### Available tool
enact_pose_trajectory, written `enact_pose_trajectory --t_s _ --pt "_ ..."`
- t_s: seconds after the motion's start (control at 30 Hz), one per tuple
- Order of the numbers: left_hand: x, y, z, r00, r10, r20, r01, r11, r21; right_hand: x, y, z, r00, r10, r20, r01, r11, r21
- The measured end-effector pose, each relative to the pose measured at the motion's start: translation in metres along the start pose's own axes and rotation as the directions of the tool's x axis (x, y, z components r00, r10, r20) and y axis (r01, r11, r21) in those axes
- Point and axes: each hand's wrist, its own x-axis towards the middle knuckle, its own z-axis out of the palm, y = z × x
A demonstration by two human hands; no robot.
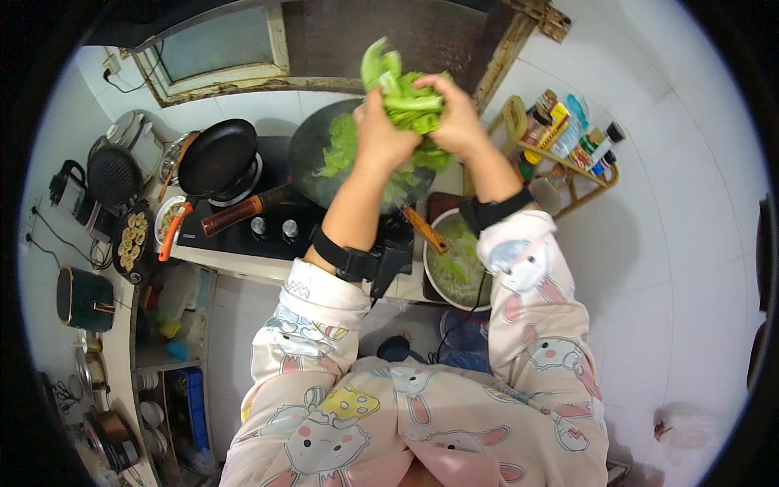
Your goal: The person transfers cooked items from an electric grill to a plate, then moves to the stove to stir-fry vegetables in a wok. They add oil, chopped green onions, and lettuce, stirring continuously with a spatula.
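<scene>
Above a large dark wok (311, 159) on the stove, both my hands grip one bunch of leafy greens (414, 103). My left hand (383, 134) is closed round its left side, and my right hand (458, 118) is closed round its right side. Pale stems stick up beyond my left hand. More green leaves (341, 146) lie in the wok below, partly hidden by my left forearm. A wooden spatula handle (424, 230) leans out over the wok's near rim. To the right, a white basin (432, 272) holds water and some leaves.
Left of the wok, a black frying pan (217, 158) with an orange handle (175, 233) sits on the other burner. The wok's wooden handle (235, 217) crosses the black stove (268, 242). A rack of bottles (568, 166) hangs at right; a plate of sliced food (131, 243) stands left.
</scene>
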Motion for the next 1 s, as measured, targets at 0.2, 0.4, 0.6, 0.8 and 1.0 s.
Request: enact_pose_trajectory --t_s 0.2,0.4,0.6,0.8,1.0 --pt "0.021 -0.079 -0.027 0.874 -0.479 0.080 0.355 0.743 0.567 -0.007 0.087 0.049 0.803 0.441 0.399 -0.295 0.878 -0.378" --pt "-0.015 -0.056 -0.081 0.922 -0.343 -0.179 0.343 0.939 -0.028 -0.061 0.114 -0.021 0.850 0.411 0.330 -0.503 0.818 0.278" --pt "-0.072 -0.013 -0.237 0.635 -0.410 -0.655 0.133 0.893 -0.430 -0.205 0.122 -0.094 0.603 0.790 0.116 -0.798 0.596 0.093" --pt "-0.093 0.025 -0.262 0.571 -0.440 -0.693 0.112 0.878 -0.465 -0.334 0.153 -0.101 0.346 0.933 0.100 -0.933 0.353 -0.065" --pt "-0.107 0.041 -0.091 0.997 -0.080 0.011 0.080 0.951 -0.300 -0.353 0.166 -0.102 0.713 0.700 0.040 -0.597 0.636 -0.489"
